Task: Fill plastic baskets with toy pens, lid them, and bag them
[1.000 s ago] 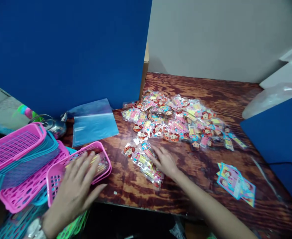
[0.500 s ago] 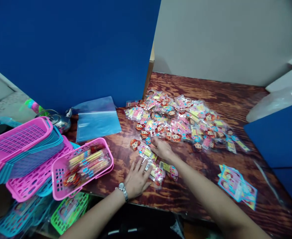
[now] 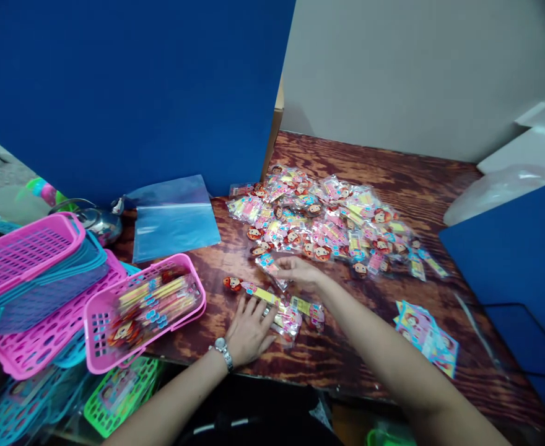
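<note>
My left hand [image 3: 250, 333], with a watch at the wrist, lies flat with fingers spread, its fingertips on a few small clear packets [image 3: 285, 321] near the table's front edge. One long packet with a red-haired cartoon head [image 3: 232, 284] and a yellow strip reaches out past those fingers. Just beyond, my right hand [image 3: 300, 272] pinches a small packet [image 3: 269, 266] by its right side, tilted over the table. A large heap of similar cartoon packets [image 3: 332, 232] spreads behind my right hand.
Left stands a pink basket [image 3: 202, 300] holding bagged sticks, beside stacked pink and blue baskets [image 3: 31, 257]. A clear plastic bag [image 3: 177, 226] lies behind it. Printed cards [image 3: 428, 334] rest at right. Blue panels [image 3: 128, 93] border the wooden table [image 3: 370, 353].
My right hand has drawn a packet away from the heap's near edge. The red-haired packet has shifted left and nearer. My left hand stays flat; the whole view has moved slightly.
</note>
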`<state>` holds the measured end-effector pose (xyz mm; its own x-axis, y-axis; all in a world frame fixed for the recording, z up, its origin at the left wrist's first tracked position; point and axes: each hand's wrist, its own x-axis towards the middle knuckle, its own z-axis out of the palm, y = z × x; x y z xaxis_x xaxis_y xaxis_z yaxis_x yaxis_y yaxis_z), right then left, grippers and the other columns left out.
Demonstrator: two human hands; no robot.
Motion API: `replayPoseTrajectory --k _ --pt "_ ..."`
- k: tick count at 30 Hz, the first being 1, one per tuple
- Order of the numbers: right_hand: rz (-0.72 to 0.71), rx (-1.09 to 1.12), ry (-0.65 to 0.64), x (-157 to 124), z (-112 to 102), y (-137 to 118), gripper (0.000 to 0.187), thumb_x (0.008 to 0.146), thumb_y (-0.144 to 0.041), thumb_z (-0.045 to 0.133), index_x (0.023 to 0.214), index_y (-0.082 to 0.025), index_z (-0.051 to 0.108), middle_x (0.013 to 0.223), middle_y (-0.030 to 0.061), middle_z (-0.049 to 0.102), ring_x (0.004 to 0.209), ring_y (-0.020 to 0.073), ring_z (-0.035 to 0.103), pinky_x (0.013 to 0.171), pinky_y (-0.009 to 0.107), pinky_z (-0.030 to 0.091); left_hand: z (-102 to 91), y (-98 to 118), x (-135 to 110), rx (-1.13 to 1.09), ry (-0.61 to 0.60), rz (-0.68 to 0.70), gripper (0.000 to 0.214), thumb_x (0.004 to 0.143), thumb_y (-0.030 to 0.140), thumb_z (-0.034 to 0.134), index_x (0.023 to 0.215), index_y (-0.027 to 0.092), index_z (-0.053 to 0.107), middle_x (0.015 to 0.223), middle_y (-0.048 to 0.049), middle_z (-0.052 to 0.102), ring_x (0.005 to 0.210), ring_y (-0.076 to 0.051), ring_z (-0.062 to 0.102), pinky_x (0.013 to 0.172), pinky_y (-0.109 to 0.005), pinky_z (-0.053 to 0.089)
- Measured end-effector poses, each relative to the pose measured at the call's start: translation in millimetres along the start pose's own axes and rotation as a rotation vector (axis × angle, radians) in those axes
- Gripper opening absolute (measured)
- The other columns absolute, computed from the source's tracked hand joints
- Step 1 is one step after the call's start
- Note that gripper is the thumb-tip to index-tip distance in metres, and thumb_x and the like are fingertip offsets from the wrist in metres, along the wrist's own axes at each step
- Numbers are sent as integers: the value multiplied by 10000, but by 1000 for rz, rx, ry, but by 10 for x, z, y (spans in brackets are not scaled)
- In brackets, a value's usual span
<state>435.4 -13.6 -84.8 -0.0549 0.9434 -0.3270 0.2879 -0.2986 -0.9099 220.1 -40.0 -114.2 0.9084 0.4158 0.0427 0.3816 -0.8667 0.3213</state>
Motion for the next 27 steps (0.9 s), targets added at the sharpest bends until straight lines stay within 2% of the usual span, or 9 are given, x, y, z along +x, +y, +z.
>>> replayPoseTrajectory --k 3,6,9,12,17,19,22,24,27 --pt "-50 -114 -109 -77 92 -93 368 700 -458 658 953 -191 653 863 27 685 764 174 611 667 288 463 -49 2 56 -3 22 -3 589 840 470 485 1347 193 374 1288 -135 453 1216 -351 334 1043 -581 171" --pt "-81 -518 -88 -117 154 -176 437 719 -354 665 1127 -213 601 1013 53 672 904 223 608 775 326 449 -81 -2 104 2 40 4 577 827 490 493 1301 168 424 1268 -137 467 1235 -359 316 1059 -583 134" --pt "-36 -859 -44 -94 176 -217 576 722 -362 669 1251 -210 502 1116 96 631 1002 255 583 810 328 432 -70 -17 120 14 34 21 594 823 511 487 1298 159 428 1295 -148 454 1255 -380 298 1041 -590 170" --pt "9 -984 -43 -45 207 -210 553 706 -370 679 1209 -212 512 1024 100 653 977 274 592 776 327 436 -29 -35 96 47 32 44 563 854 479 457 1316 160 414 1352 -162 417 1277 -385 283 1019 -583 216" --pt "50 -993 45 -129 94 -165 271 807 -332 551 1025 -172 575 1010 131 631 944 268 593 759 335 436 -4 -36 -26 103 73 32 444 912 389 391 1302 182 445 1291 -140 499 1232 -356 367 1012 -584 224" --pt "51 -927 84 -267 -28 -135 275 844 -358 495 1020 -158 566 1025 125 624 936 247 586 777 332 436 -23 -23 -84 116 73 18 431 916 378 390 1285 167 464 1212 -142 550 1166 -338 435 1006 -579 239" --pt "40 -486 86 -543 -138 -62 361 834 -426 497 1069 -158 551 1032 90 636 924 222 584 795 329 449 -70 -12 -119 103 43 19 411 915 374 395 1235 139 505 1092 -146 595 1081 -299 500 1013 -542 258" --pt "49 -120 45 -720 -114 -7 418 797 -465 544 1088 -166 555 1043 72 641 924 213 583 807 335 455 -95 -27 -79 80 35 27 480 887 421 445 1269 131 471 1164 -176 558 1139 -319 464 1018 -543 252" --pt "115 175 59 -894 -5 43 460 735 -508 617 1053 -179 576 1009 60 651 892 195 583 794 329 462 -96 -80 56 49 6 70 686 827 478 529 1377 124 324 1384 -221 374 1309 -369 274 1035 -553 218"
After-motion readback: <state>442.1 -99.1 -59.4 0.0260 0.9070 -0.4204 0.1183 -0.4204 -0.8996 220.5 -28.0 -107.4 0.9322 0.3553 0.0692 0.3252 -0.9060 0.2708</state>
